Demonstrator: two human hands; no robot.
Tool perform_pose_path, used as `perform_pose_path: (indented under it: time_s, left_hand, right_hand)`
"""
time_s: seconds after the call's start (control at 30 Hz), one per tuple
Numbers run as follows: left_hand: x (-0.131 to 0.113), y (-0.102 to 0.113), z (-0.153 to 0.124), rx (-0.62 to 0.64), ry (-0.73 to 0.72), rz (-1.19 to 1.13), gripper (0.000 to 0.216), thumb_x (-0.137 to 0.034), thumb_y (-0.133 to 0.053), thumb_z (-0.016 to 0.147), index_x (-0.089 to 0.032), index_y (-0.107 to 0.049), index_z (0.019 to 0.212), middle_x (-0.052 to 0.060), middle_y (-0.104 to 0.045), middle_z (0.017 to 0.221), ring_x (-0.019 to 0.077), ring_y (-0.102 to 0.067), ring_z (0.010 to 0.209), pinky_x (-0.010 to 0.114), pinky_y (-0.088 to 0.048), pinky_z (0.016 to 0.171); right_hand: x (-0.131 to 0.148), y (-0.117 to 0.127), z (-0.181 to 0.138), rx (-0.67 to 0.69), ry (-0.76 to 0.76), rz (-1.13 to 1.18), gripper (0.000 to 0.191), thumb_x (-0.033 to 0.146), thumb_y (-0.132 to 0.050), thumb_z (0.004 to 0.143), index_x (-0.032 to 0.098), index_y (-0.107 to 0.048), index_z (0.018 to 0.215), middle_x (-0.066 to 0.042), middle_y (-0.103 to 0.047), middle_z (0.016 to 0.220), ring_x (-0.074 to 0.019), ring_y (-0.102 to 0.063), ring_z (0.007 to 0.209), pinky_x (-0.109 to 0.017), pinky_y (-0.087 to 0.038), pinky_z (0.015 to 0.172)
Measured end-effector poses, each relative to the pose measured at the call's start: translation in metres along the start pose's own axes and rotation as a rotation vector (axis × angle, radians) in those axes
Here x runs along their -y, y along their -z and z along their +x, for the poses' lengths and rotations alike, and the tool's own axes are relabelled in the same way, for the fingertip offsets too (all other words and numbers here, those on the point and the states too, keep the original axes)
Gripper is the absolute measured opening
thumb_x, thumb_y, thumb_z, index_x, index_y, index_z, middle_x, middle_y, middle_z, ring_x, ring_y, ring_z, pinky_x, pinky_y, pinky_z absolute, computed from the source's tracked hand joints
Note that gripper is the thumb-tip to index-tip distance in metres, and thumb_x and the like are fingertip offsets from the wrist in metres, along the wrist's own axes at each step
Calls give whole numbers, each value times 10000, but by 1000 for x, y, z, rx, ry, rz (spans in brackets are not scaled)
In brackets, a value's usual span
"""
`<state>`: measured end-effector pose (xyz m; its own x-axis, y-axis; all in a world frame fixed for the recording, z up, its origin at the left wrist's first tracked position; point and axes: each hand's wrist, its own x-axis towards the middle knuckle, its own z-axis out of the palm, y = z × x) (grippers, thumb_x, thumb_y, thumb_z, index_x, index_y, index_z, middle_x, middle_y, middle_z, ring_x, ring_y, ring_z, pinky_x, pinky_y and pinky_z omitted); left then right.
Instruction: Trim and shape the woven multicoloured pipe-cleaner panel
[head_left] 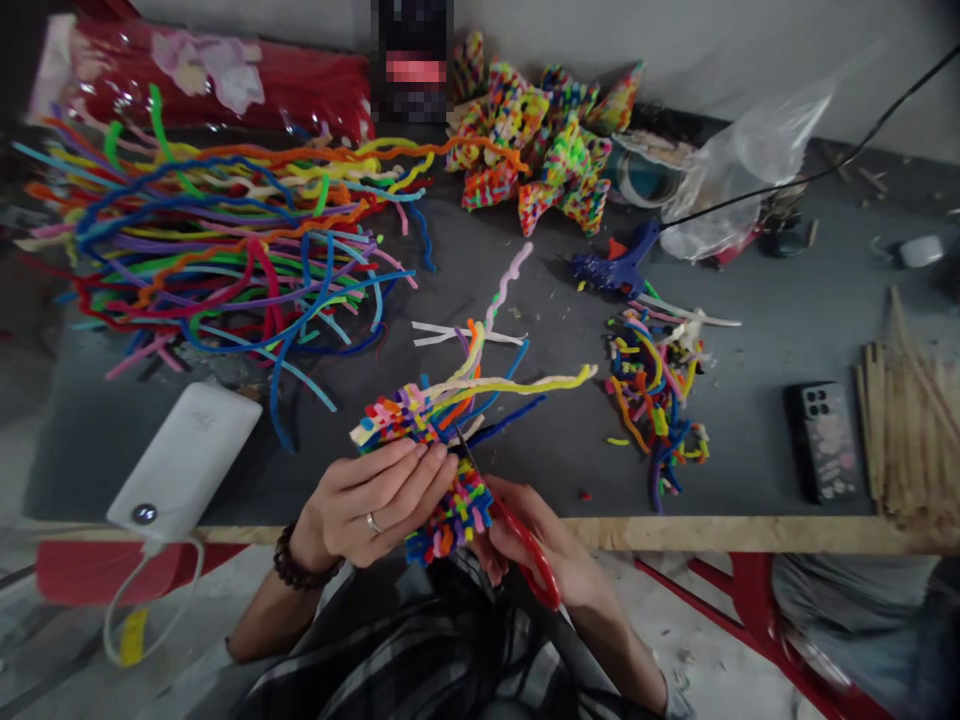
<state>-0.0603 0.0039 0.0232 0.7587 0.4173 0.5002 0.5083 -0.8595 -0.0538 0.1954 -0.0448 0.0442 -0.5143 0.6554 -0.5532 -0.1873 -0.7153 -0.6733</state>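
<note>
My left hand (382,500) is closed on a woven piece of many-coloured pipe cleaners (469,500), held near the table's front edge. Long loose ends, among them a yellow and pale pink pair (525,385), stick out from it to the right and away from me. In my right hand (540,530) is a pair of red-handled scissors (529,555). Their blades reach up among the loose ends beside my left fingertips. Whether the blades touch a strand I cannot tell. Past the woven piece lie white strips (469,333) on the table.
A big heap of pipe cleaners (225,250) covers the left. Finished-looking woven shapes (547,140) stand at the back. A blue glue gun (619,262), cut scraps (656,390), a phone (825,440) and wooden sticks (904,430) lie right. A white power bank (187,455) sits front left.
</note>
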Motion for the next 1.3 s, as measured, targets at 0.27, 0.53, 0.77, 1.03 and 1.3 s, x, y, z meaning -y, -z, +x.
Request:
perform_pose_path:
  time_s: [0.27, 0.53, 0.77, 1.03, 1.3]
  left_hand:
    - [-1, -2, -1, -27, -3, -1, 319, -21, -708, 975, -113, -781, 1272, 86, -705, 1486, 156, -680, 1347, 331, -429, 1340]
    - [-3, 0, 4, -29, 22, -21, 293, -51, -602, 1046, -98, -781, 1273, 81, -720, 1465, 152, -705, 1295, 327, -401, 1351]
    - [-2, -3, 1, -24, 23, -13, 304, -89, -689, 1003, -118, -783, 1291, 83, -690, 1506, 186, -717, 1300, 342, -430, 1341]
    - [-4, 0, 3, 22, -20, 10, 296, -54, -575, 1055, -93, -774, 1271, 95, -723, 1449, 181, -573, 1492, 309, -392, 1348]
    - [-3, 0, 5, 11, 1, -54, 296, -30, -579, 1049, -72, -766, 1275, 102, -755, 1389, 159, -679, 1357, 325, -393, 1347]
  right_hand:
    - [-8, -8, 6, -30, 50, -69, 442, 610, -734, 959, 203, -562, 938, 37, -625, 671, -111, -569, 540, -227, -455, 534]
    - [-2, -2, 8, -17, 24, -190, 287, 450, -666, 980, 216, -560, 851, 38, -619, 628, -114, -553, 507, -231, -411, 504]
    - [-5, 2, 10, -2, -15, -115, 223, 344, -672, 981, 214, -552, 846, 76, -502, 568, -82, -410, 465, -221, -291, 449]
    - [-1, 8, 3, 29, -74, -38, 549, 762, -632, 954, 214, -606, 926, 2, -631, 706, -124, -548, 553, -263, -423, 538]
    - [-5, 5, 6, 49, -64, -37, 427, 617, -732, 909, 241, -544, 837, 41, -528, 609, -116, -455, 482, -270, -334, 462]
